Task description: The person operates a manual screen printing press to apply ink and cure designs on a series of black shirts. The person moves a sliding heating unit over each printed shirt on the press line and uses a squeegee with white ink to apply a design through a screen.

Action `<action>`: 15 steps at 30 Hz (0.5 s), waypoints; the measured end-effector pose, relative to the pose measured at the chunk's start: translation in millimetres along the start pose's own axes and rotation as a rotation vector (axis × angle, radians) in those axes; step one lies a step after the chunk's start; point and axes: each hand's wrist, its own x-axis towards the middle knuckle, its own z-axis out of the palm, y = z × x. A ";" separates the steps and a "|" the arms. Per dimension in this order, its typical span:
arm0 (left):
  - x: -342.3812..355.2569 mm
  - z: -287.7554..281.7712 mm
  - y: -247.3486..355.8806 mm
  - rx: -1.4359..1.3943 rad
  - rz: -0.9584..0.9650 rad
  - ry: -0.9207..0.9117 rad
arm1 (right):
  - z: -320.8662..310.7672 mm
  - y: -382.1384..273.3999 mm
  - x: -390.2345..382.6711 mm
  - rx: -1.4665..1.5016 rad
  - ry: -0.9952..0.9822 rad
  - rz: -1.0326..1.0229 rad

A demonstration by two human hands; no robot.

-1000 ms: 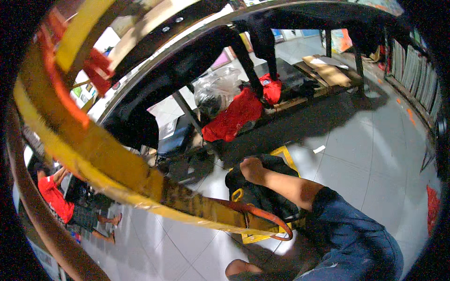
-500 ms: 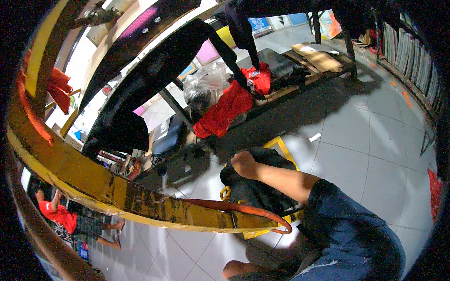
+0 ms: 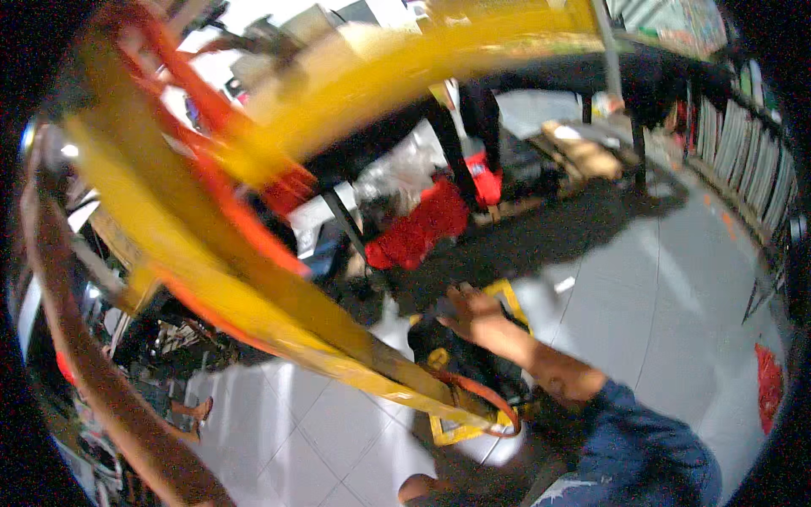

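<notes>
My right hand (image 3: 475, 314) is over a black, cloth-like bundle (image 3: 427, 336) on the floor, its fingers loosely apart and slightly blurred. A yellow square frame (image 3: 512, 306) shows around the bundle. My left forearm (image 3: 110, 397) runs up along the left rim, where its hand cannot be made out. Between my arms a long yellow beam-like frame (image 3: 279, 338) crosses the view, close and smeared by motion. An orange-red strap or hose (image 3: 483, 390) loops round its lower end, near the bundle.
Beyond the bundle stands a low dark bench with red cloth (image 3: 422, 224), clear plastic (image 3: 384, 182) and flat cardboard (image 3: 583, 150). A row of thin upright panels (image 3: 731, 139) lines the right wall. Red material (image 3: 768, 384) lies at the right edge. Another person's foot (image 3: 201, 411) shows at left.
The yellow frame has swung, its upper part now crossing the top of the view. My right hand's fingers have loosened from a fist on the black bundle. My view has shifted too.
</notes>
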 end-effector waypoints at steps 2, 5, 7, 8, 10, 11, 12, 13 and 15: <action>-21.3 38.0 -14.0 -0.063 -0.245 0.053 | -55.3 47.1 -45.3 -0.195 0.057 0.074; -27.3 64.3 102.2 0.022 -0.413 0.113 | -158.6 28.2 -113.6 -0.084 -0.126 0.341; -6.6 68.3 133.1 0.092 -0.237 0.137 | -229.3 26.6 -147.8 -0.139 -0.262 0.625; 1.9 60.0 147.3 0.013 -0.345 0.051 | -278.5 11.2 -164.2 -0.048 -0.187 0.637; 4.6 44.8 154.4 0.017 -0.430 -0.031 | -359.5 1.1 -192.0 -0.097 -0.088 0.720; 5.0 41.2 157.6 -0.006 -0.495 -0.045 | -395.7 -4.5 -200.4 -0.238 -0.061 0.789; 9.3 36.6 161.4 -0.021 -0.564 -0.078 | -437.2 -28.8 -193.2 -0.235 0.052 0.779; 11.5 36.8 168.1 -0.047 -0.565 -0.081 | -477.3 -52.7 -179.4 -0.222 0.160 0.764; 12.0 35.4 169.7 -0.037 -0.636 -0.094 | -546.8 -109.7 -135.1 -0.168 0.357 0.654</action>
